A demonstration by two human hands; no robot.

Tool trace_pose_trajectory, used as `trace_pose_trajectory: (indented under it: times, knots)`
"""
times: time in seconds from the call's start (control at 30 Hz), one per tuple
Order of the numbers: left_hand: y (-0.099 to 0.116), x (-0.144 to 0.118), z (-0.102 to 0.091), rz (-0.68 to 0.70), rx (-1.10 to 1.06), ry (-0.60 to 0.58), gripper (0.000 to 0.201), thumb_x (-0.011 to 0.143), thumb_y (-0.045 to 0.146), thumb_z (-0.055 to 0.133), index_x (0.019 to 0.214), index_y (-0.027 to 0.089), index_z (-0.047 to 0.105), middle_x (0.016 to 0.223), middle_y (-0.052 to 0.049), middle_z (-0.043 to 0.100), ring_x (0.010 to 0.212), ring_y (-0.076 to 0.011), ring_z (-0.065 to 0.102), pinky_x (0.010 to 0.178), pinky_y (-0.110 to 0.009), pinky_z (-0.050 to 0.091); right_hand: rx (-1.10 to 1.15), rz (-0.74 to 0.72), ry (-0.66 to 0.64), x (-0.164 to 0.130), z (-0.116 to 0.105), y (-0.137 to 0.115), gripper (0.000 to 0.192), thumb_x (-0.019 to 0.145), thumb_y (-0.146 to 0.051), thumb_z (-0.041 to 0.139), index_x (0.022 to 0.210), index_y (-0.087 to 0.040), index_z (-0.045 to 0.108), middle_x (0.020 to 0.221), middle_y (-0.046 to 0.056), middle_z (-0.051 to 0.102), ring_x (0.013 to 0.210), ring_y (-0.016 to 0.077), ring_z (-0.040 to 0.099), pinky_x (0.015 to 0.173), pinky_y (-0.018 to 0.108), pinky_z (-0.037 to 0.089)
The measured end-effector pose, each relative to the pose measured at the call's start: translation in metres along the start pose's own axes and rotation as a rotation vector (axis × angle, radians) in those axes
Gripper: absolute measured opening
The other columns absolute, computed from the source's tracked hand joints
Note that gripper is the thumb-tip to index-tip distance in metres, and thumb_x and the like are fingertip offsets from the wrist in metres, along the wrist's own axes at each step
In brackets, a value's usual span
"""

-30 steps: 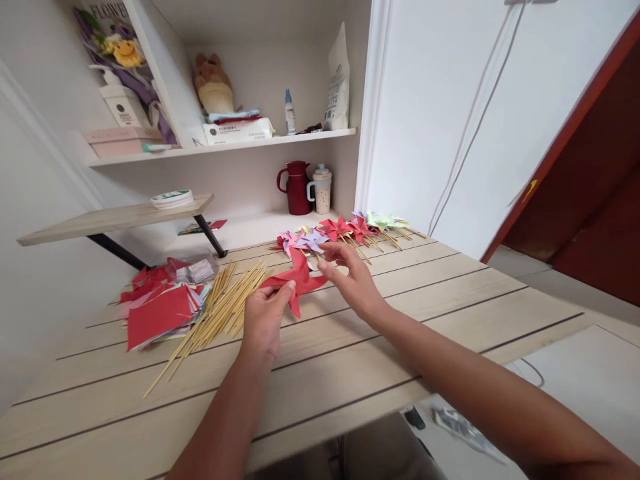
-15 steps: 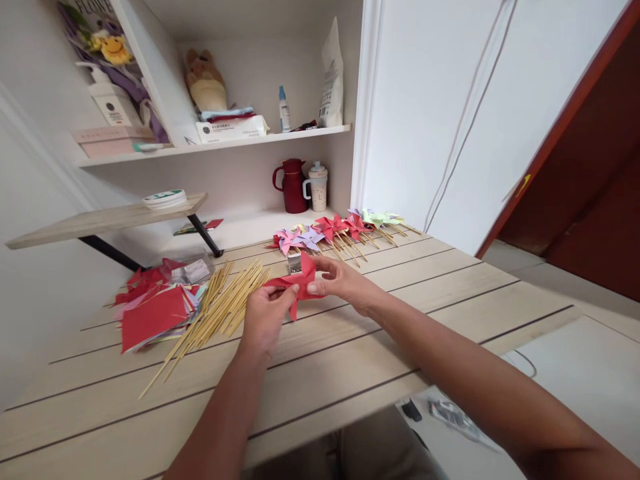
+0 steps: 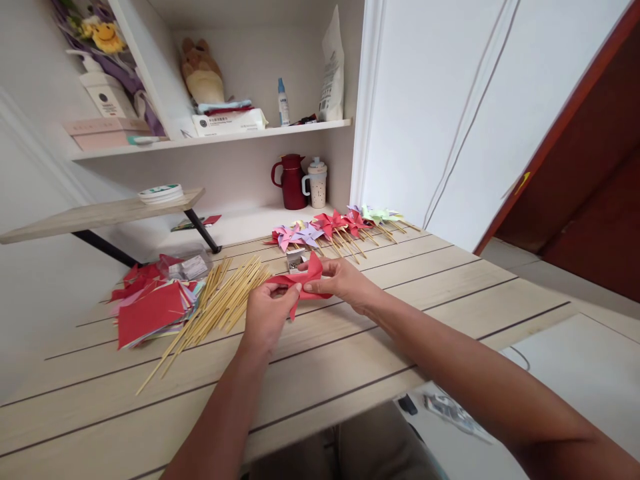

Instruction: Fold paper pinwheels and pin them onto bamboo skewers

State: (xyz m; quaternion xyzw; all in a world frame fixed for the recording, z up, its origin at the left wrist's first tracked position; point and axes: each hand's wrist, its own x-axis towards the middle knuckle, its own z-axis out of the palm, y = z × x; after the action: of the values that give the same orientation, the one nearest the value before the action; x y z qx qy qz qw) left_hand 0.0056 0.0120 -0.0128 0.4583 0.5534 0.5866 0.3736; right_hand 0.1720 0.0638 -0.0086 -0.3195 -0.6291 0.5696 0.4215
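A red paper pinwheel (image 3: 313,268) is held above the table between both hands, its blades folded in. My left hand (image 3: 269,308) pinches it near the centre with the thumb on top. From the right, my right hand (image 3: 340,283) grips the same pinwheel, its thumb close to the left thumb at the middle. Just behind it sits a small open box (image 3: 295,259) of tiny metallic pieces, partly covered by the paper and fingers. To the left lies a loose heap of thin wooden sticks (image 3: 227,293).
Stacked coloured paper squares (image 3: 150,315) lie left of the sticks. Several pinwheels on sticks (image 3: 333,225) line the table's back edge. Behind them stand a dark red jug (image 3: 293,182) and a speckled cup (image 3: 317,185). A small raised shelf (image 3: 105,215) stands at left.
My right thumb has moved inward to the pinwheel's centre, and its right blade now lies lower and flatter. The view has shifted slightly.
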Motion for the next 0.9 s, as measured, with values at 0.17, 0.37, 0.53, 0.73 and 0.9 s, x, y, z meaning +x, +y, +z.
trace_pose_trajectory:
  times: [0.17, 0.37, 0.53, 0.73, 0.9]
  knots:
    - [0.001, -0.001, 0.002, 0.009, 0.052, -0.005, 0.020, 0.065, 0.030, 0.080, 0.079, 0.016, 0.080, 0.075, -0.007, 0.077, 0.069, -0.0184, 0.068, 0.066, -0.028, 0.051, -0.037, 0.012, 0.031, -0.002, 0.002, -0.002, 0.030, 0.063, -0.036, 0.087, 0.086, -0.018, 0.079, 0.079, 0.003, 0.075, 0.073, 0.0176, 0.064, 0.078, 0.035, 0.052]
    - [-0.004, 0.000, 0.006, 0.016, 0.050, 0.003, 0.025, 0.068, 0.032, 0.078, 0.086, 0.014, 0.078, 0.082, -0.009, 0.078, 0.075, -0.0208, 0.070, 0.072, -0.031, 0.052, -0.059, -0.033, 0.018, -0.002, 0.002, 0.000, 0.022, 0.066, -0.035, 0.085, 0.079, -0.018, 0.079, 0.082, 0.003, 0.076, 0.077, 0.0194, 0.067, 0.082, 0.036, 0.051]
    - [-0.003, -0.002, 0.006, 0.037, -0.053, 0.015, 0.025, 0.069, 0.037, 0.081, 0.081, 0.016, 0.076, 0.081, -0.007, 0.076, 0.077, -0.0193, 0.068, 0.075, -0.030, 0.051, 0.030, 0.008, 0.029, 0.000, 0.003, 0.003, 0.022, 0.066, -0.037, 0.084, 0.075, -0.018, 0.078, 0.074, 0.002, 0.074, 0.070, 0.0179, 0.064, 0.074, 0.033, 0.049]
    - [-0.003, -0.001, 0.001, -0.010, -0.166, -0.056, 0.035, 0.070, 0.042, 0.083, 0.094, 0.018, 0.077, 0.098, -0.008, 0.077, 0.092, -0.0210, 0.069, 0.086, -0.032, 0.051, 0.125, 0.033, 0.113, 0.003, 0.002, 0.002, 0.029, 0.058, -0.040, 0.089, 0.070, -0.018, 0.076, 0.069, 0.002, 0.071, 0.065, 0.0149, 0.058, 0.066, 0.030, 0.047]
    - [-0.009, 0.001, 0.000, -0.040, -0.096, -0.044, 0.045, 0.064, 0.044, 0.089, 0.099, 0.018, 0.077, 0.106, -0.010, 0.076, 0.096, -0.0228, 0.069, 0.087, -0.033, 0.050, 0.114, 0.020, 0.135, 0.003, 0.001, 0.002, 0.027, 0.058, -0.038, 0.089, 0.072, -0.018, 0.077, 0.072, 0.003, 0.073, 0.067, 0.0160, 0.060, 0.069, 0.032, 0.047]
